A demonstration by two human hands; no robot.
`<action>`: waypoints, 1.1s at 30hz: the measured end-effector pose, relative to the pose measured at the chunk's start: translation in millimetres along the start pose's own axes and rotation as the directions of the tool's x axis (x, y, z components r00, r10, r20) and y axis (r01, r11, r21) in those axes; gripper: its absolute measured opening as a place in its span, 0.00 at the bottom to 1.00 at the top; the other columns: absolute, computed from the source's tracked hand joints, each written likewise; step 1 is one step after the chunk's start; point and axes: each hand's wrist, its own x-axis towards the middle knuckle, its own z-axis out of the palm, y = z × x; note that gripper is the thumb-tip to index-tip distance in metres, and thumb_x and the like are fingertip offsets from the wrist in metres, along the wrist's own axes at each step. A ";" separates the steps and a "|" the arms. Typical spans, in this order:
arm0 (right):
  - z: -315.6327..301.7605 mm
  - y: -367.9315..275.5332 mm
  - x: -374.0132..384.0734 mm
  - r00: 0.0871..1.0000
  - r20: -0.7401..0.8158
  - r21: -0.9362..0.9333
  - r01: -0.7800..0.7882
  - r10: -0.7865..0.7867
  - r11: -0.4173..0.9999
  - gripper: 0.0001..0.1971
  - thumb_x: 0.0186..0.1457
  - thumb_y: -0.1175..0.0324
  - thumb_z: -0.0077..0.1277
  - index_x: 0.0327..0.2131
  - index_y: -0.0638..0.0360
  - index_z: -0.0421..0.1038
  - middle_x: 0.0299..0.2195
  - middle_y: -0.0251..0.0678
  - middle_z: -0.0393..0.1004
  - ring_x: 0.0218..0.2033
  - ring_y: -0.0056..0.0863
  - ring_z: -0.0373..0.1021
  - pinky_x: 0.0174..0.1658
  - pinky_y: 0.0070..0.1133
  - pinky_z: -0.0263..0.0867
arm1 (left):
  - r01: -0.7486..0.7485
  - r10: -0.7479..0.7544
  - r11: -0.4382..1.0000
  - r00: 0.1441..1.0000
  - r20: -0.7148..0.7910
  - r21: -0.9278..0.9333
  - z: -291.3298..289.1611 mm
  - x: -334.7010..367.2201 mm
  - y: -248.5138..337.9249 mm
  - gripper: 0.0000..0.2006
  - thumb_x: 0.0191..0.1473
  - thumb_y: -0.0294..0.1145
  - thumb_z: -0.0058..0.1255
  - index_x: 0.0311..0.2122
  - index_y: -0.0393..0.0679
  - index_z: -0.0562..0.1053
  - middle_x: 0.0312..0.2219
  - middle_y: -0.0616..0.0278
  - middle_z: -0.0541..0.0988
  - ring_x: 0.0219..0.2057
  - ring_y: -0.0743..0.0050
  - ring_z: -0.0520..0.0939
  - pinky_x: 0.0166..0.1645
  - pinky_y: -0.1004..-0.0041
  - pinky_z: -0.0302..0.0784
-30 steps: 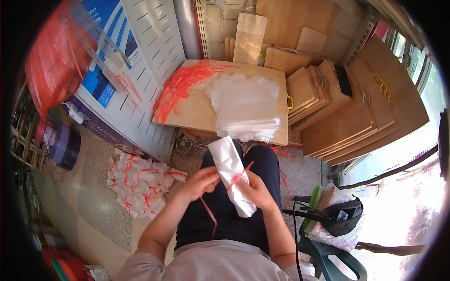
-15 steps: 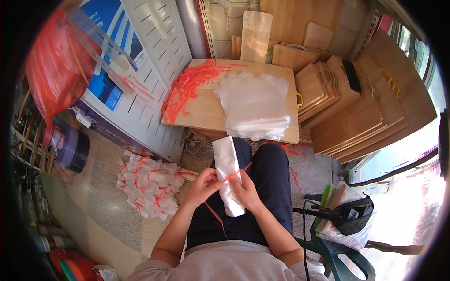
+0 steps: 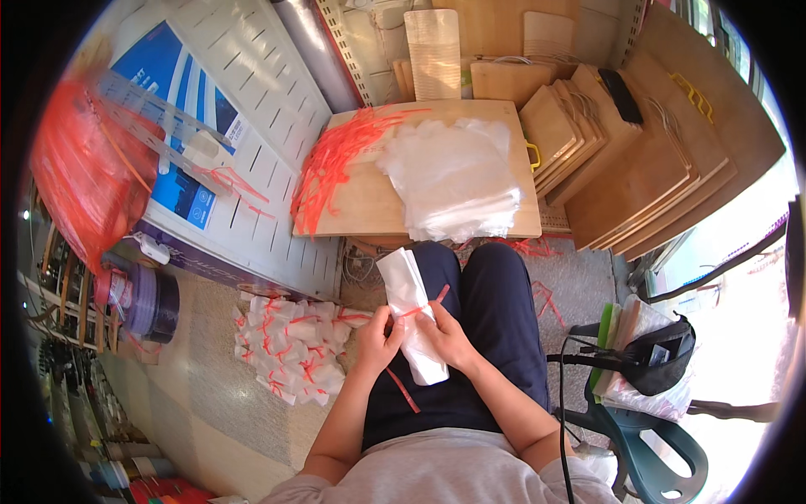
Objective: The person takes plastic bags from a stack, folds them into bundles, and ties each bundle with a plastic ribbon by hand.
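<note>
Above my lap is a narrow folded bundle of white plastic bags (image 3: 424,361), tilted with its top toward the left. A red plastic strip (image 3: 403,391) crosses its middle; one end pokes up past my right hand and the other dangles below my left. My right hand (image 3: 447,338) grips the bundle's right side, thumb on the front. At the left edge, my left hand (image 3: 376,343) is closed in a pinch where the strip comes round; its fingertips are partly hidden. Ahead, a wooden board (image 3: 361,214) carries a stack of flat translucent bags (image 3: 449,176) and a pile of loose red strips (image 3: 332,168).
Many tied white bundles (image 3: 294,349) lie heaped on the floor at left. Wooden boards (image 3: 630,176) lean at the right. A white slotted panel (image 3: 252,109) and a red plastic bag (image 3: 92,168) stand left. A dark green chair (image 3: 663,458) with a black bag (image 3: 663,357) is beside me.
The strip now lies closer across the bundle, and its upper end stands more upright. My left hand has shifted slightly away from the bundle's middle to its edge. The whole view has shifted slightly.
</note>
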 end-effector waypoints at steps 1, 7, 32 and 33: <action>-0.1 0.1 -0.7 1.000 -0.006 0.006 -0.001 0.001 1.000 0.12 0.63 0.62 0.42 0.43 0.61 0.64 0.29 0.38 0.72 0.31 0.21 0.68 0.35 0.22 0.64 | -0.002 0.002 1.000 1.000 0.008 0.003 -3.9 1.1 0.6 0.10 0.55 0.37 0.50 0.34 0.41 0.70 0.18 0.58 0.74 0.18 0.67 0.76 0.24 0.71 0.69; -9.8 7.7 -0.7 0.999 0.033 0.005 0.023 -0.023 1.000 0.13 0.63 0.62 0.42 0.42 0.62 0.66 0.31 0.35 0.71 0.32 0.18 0.67 0.35 0.19 0.64 | 0.005 -0.044 0.989 0.962 0.268 0.146 -20.1 11.1 4.1 0.09 0.54 0.36 0.51 0.30 0.41 0.68 0.17 0.57 0.74 0.18 0.63 0.77 0.23 0.69 0.70; -17.8 1.9 0.7 0.984 0.164 0.324 -0.118 0.068 0.938 0.16 0.63 0.63 0.42 0.50 0.61 0.61 0.38 0.30 0.70 0.38 0.14 0.65 0.42 0.16 0.64 | 0.181 -0.136 0.927 0.978 0.156 -0.328 7.8 -1.1 -12.0 0.05 0.58 0.28 0.48 0.35 0.37 0.71 0.23 0.71 0.72 0.21 0.87 0.69 0.25 0.82 0.63; -18.2 1.5 1.1 0.985 0.157 0.321 -0.120 0.072 0.940 0.16 0.63 0.64 0.42 0.50 0.61 0.61 0.38 0.30 0.69 0.39 0.14 0.65 0.43 0.16 0.64 | 0.213 -0.188 0.872 0.977 0.100 -0.441 10.9 -3.2 -13.8 0.06 0.58 0.29 0.48 0.37 0.38 0.71 0.23 0.72 0.72 0.20 0.88 0.68 0.23 0.83 0.62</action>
